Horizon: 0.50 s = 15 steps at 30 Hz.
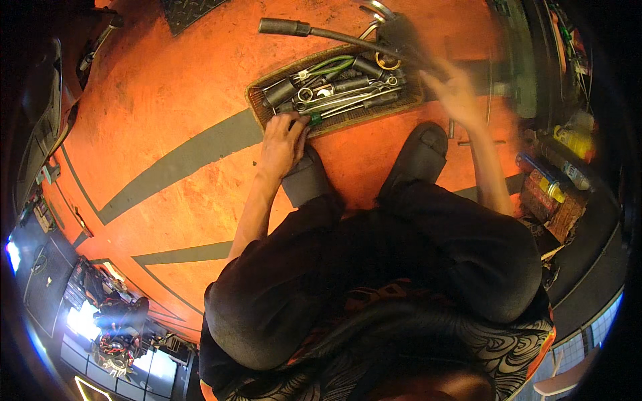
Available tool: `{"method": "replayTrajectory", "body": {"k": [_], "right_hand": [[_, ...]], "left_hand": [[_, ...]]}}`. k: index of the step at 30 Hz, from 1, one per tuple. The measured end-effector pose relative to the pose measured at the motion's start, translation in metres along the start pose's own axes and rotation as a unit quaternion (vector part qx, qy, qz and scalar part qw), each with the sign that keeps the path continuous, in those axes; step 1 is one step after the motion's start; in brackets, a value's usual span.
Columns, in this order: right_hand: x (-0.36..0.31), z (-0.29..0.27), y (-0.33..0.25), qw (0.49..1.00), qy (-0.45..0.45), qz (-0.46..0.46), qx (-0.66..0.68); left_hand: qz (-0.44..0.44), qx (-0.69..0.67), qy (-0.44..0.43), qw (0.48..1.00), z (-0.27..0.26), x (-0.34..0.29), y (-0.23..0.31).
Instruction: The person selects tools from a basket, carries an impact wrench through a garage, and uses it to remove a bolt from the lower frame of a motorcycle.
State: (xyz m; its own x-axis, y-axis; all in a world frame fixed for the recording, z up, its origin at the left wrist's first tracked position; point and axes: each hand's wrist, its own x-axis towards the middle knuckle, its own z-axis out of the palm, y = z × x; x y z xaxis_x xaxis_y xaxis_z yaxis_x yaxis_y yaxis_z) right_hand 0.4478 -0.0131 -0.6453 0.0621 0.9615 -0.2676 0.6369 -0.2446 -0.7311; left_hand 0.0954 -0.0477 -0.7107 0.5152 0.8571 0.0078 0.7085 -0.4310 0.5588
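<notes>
Orange workshop floor (187, 100) with grey painted stripes, seen from the head view, person squatting, dark trousers and dark shoes (421, 150) filling the lower middle.

Woven tray (257, 100) sits on the floor just ahead of the shoes, packed with wrenches (348, 99), sockets and dark-handled tools; single pieces overlap and are hard to separate.

Left hand (282, 144) rests on the tray's near left corner, fingers (293, 123) curled down over the rim onto a green-tipped tool (314, 119). Fingertips hidden behind the knuckles, so cannot tell if they pinch it or just touch; looks like a loose grip, maybe.

Right hand (455, 90) is at the tray's right end, motion-blurred. Fingers spread, reaching up toward a dark smeared shape beyond the fingertips; whether it clasps anything cannot be told. Black-handled bar (314, 32) runs from beyond the tray toward that hand, its far end lost in the blur.

Right of the right hand: spray cans and bottles (555, 167), yellow and blue caps, partly cut by the dark rim. Left of the left hand, well apart: a dark vehicle part (40, 113) at the edge, bent by the lens. Bottom left, machinery under bright light, too small to name. Head and shoulders cut off at the lower edge.
</notes>
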Motion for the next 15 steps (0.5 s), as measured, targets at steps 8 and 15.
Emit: {"method": "replayTrajectory", "body": {"k": [8,15], "right_hand": [[-0.001,0.035,-0.013,0.973,-0.040,-0.172,-0.147],[0.005,0.063,0.008,0.967,-0.044,-0.186,-0.167]], "left_hand": [[0.105,0.006,0.083,0.991,0.006,-0.026,0.002],[0.043,0.127,0.072,0.988,0.014,-0.040,0.005]]}}
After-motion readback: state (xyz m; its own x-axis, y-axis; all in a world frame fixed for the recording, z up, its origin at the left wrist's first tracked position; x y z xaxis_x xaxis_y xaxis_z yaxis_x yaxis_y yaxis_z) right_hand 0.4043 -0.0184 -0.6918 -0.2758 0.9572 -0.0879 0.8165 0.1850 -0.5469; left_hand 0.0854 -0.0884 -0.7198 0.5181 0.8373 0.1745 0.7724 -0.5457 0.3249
